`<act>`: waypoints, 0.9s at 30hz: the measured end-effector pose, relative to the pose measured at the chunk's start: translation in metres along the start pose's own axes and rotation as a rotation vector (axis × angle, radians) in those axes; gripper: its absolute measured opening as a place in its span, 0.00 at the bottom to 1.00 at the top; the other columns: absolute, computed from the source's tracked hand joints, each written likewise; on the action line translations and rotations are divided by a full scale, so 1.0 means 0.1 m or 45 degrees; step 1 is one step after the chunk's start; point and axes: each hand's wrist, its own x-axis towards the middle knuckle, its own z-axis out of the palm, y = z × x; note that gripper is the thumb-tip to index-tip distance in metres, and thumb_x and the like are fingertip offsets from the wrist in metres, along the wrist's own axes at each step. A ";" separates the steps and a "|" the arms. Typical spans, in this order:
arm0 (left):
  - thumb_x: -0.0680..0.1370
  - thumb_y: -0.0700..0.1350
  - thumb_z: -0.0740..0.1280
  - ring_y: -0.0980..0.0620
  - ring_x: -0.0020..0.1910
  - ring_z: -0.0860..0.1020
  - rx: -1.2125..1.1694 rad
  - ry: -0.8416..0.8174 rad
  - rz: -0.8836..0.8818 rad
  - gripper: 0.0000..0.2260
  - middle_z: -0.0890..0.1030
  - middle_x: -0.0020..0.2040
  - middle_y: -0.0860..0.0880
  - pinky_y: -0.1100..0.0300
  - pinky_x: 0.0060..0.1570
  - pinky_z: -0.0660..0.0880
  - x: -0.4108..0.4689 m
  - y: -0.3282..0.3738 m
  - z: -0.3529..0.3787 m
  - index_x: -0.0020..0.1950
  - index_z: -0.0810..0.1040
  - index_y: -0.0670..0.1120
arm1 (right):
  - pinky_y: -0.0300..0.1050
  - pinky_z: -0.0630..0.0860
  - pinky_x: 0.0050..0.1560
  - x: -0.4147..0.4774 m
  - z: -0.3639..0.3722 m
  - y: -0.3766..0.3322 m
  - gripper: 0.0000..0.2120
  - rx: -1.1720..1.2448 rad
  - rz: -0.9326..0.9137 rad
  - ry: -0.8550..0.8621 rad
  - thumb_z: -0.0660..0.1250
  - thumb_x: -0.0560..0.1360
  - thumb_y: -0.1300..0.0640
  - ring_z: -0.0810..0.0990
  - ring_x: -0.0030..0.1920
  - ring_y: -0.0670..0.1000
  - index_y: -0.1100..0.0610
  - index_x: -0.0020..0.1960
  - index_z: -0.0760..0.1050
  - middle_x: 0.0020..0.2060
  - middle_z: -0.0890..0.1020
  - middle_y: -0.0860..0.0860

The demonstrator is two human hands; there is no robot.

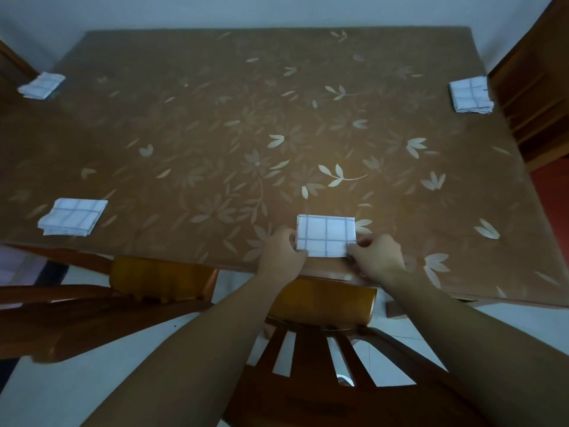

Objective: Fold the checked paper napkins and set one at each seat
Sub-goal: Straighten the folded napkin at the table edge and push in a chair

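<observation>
A folded checked napkin [325, 235] lies flat near the table's [215, 118] near edge, long axis running left to right. The left hand [281, 253] pinches its near-left corner, the right hand [378, 257] its near-right corner. Three other folded napkins sit near-left [72, 216], far-left [42, 85] and far-right [470, 94]. A wooden chair [323, 303] stands just below the hands.

No text, label, brand, number or sign can be read anywhere in the view. The folded napkins carry only a plain grid of lines, and the cloth on the table shows only a leaf and flower pattern.
</observation>
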 end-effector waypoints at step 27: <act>0.77 0.39 0.67 0.52 0.51 0.76 0.035 0.063 0.123 0.15 0.79 0.51 0.50 0.61 0.46 0.73 -0.07 -0.19 0.04 0.62 0.73 0.48 | 0.50 0.82 0.41 -0.05 0.10 0.21 0.09 -0.408 -0.219 0.051 0.67 0.75 0.47 0.81 0.37 0.49 0.51 0.46 0.73 0.36 0.80 0.49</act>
